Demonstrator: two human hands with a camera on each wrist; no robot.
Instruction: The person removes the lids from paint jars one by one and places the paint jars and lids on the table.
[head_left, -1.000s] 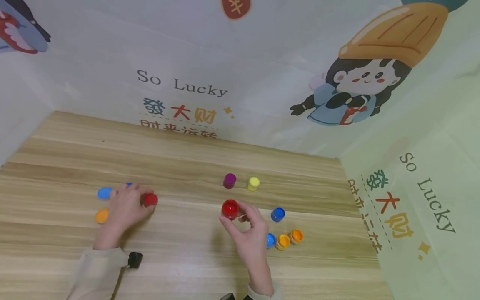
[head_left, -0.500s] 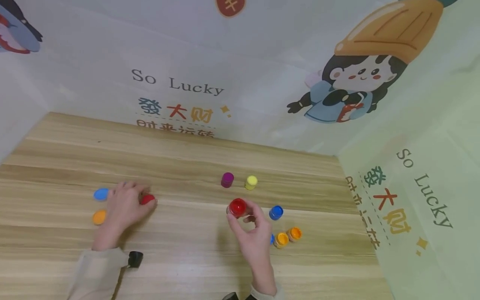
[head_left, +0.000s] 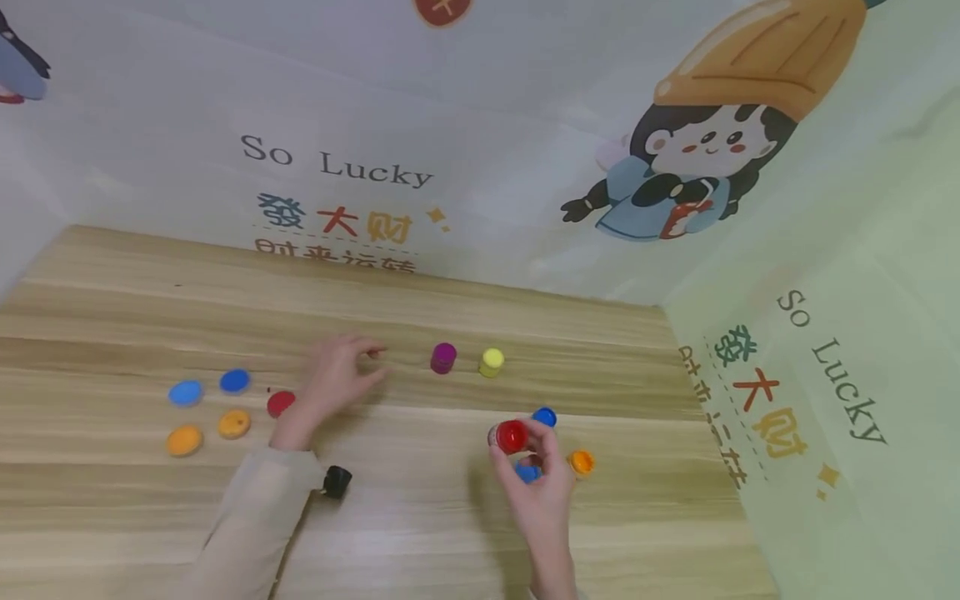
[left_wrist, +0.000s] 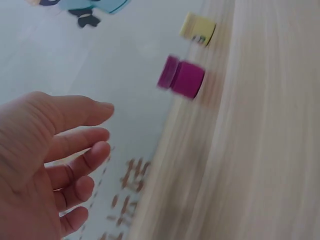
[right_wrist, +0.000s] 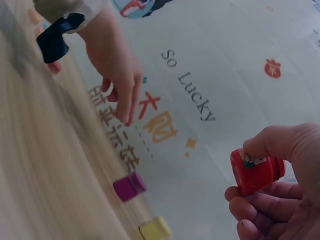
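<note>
A small open red paint jar [head_left: 512,437] is pinched between the thumb and fingers of my right hand [head_left: 546,492], raised over the table. In the right wrist view the red jar [right_wrist: 254,171] shows a small label on its side. My left hand [head_left: 333,379] hovers with thumb and fingers apart and nothing between them. To its right stand a purple jar [head_left: 443,358] and a yellow jar [head_left: 492,362], both capped; the left wrist view shows the purple jar [left_wrist: 182,77] beyond the fingertips. A red lid [head_left: 281,404] lies beside the left wrist.
Left on the wooden table lie a light blue lid [head_left: 186,392], a dark blue lid [head_left: 235,381] and two orange lids [head_left: 183,439]. Around my right hand stand an open blue jar [head_left: 544,417], a lighter blue jar [head_left: 527,472] and an orange jar [head_left: 582,462]. Printed sheeting [head_left: 480,208] backs the table.
My left hand has let go of the red lid, leaving it on the table, and moved right toward the purple jar. My right hand has shifted right with the red jar.
</note>
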